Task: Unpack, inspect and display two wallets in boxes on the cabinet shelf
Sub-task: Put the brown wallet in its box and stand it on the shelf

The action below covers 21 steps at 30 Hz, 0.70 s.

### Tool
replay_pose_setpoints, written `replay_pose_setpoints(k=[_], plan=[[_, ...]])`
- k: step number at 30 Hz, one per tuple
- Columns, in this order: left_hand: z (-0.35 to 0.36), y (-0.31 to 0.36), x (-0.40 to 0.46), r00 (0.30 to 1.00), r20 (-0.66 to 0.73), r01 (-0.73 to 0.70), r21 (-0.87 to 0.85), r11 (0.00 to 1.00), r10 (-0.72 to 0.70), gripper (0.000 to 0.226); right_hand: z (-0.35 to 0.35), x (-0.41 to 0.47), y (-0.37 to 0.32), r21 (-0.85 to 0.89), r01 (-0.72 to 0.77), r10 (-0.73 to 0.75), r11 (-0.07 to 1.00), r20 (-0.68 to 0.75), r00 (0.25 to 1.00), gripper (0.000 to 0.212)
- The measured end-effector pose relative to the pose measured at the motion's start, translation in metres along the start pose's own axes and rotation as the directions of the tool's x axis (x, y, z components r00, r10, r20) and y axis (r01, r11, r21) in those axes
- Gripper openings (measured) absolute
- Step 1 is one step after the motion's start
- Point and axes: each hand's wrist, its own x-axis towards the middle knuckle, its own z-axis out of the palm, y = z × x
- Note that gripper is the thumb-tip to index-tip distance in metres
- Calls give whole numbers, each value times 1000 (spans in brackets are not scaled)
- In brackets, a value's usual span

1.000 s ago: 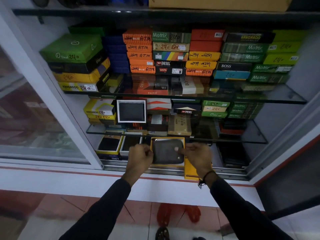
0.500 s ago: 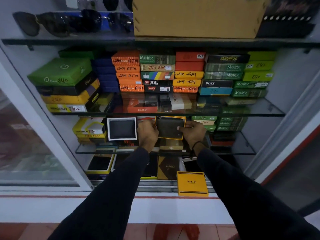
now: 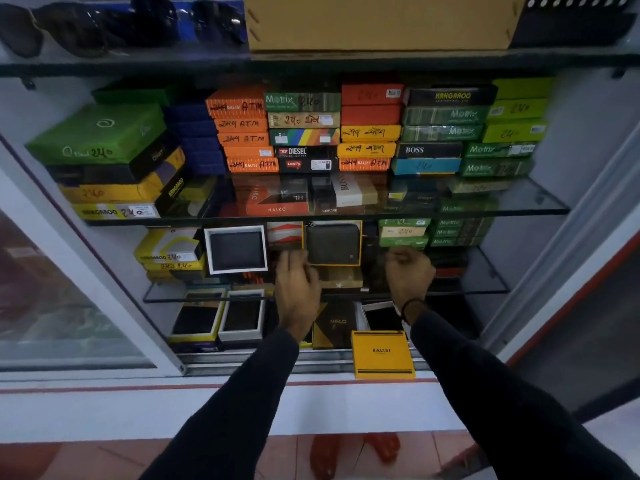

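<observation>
Grip: our left hand (image 3: 298,289) and right hand (image 3: 408,275) hang loosely curled, holding nothing | Object: dark wallet (image 3: 332,243) in yellow box (image 3: 360,242) propped upright on middle shelf (image 3: 485,289), between our hands | Progress: we judge both displayed, beside white-boxed wallet (image 3: 236,250); yellow lid (image 3: 382,355) left loose | Count: two wallets upright here, one lid.

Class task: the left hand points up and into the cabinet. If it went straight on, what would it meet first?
Most likely the left hand would meet the red-and-white box left of the yellow-boxed wallet; depth is unclear.
</observation>
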Motion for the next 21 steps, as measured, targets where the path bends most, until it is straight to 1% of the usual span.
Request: replay_pose_setpoints(k=[1, 2, 3, 4, 5, 6, 7, 8, 9, 10, 11, 13, 14, 15, 16, 19, 21], plan=[[1, -2, -20, 993, 17, -112, -15, 994, 113, 19, -11, -9, 13, 3, 58, -58, 998, -48, 997, 13], [5, -4, -41, 969, 77, -237, -5, 971, 237, 18, -23, -19, 31, -3, 110, -110, 994, -86, 990, 7], [11, -7, -60, 922, 176, -353, 21, 936, 344, 18, -33, -30, 49, -27, 136, -138, 990, -106, 985, 7], [19, -10, -79, 861, 295, -444, 36, 895, 415, 21, -43, -39, 69, -61, 119, -125, 991, -101, 987, 9], [29, -10, -95, 795, 415, -498, 30, 867, 442, 24, -53, -48, 89, -104, 58, -66, 993, -74, 995, 10], [40, -10, -107, 730, 526, -521, 18, 853, 435, 27, -61, -56, 108, -175, -25, 21, 984, -20, 1000, 12], [51, -8, -115, 669, 630, -523, 22, 852, 394, 33, -67, -62, 124, -283, -97, 115, 954, 47, 992, 17], [64, -5, -122, 610, 720, -514, 41, 857, 332, 42, -73, -67, 139, -390, -176, 240, 904, 120, 963, 21], [74, -2, -125, 563, 788, -495, 79, 865, 250, 55, -76, -73, 150, -464, -247, 371, 851, 196, 908, 24], [85, 2, -128, 522, 834, -483, 117, 868, 178, 69, -79, -76, 158, -470, -325, 483, 821, 268, 834, 27], [95, 7, -130, 488, 865, -479, 150, 865, 120, 83, -82, -78, 162, -471, -384, 564, 794, 336, 754, 30], [113, 17, -131, 424, 904, -495, 192, 848, 43, 105, -88, -82, 158, -396, -505, 641, 767, 442, 627, 30], [119, 23, -130, 407, 913, -507, 208, 836, 20, 112, -89, -82, 154, -332, -601, 678, 727, 483, 554, 29], [126, 31, -130, 397, 918, -513, 218, 830, 4, 114, -91, -80, 156, -287, -671, 704, 684, 502, 503, 29], [129, 36, -127, 406, 914, -500, 228, 835, -7, 114, -91, -78, 156, -265, -697, 705, 666, 528, 473, 29], [132, 47, -118, 442, 897, -447, 202, 872, 19, 116, -95, -74, 158, -236, -739, 706, 631, 570, 420, 26], [129, 49, -112, 453, 891, -401, 174, 899, 29, 120, -95, -72, 160, -205, -770, 711, 604, 575, 404, 25]])
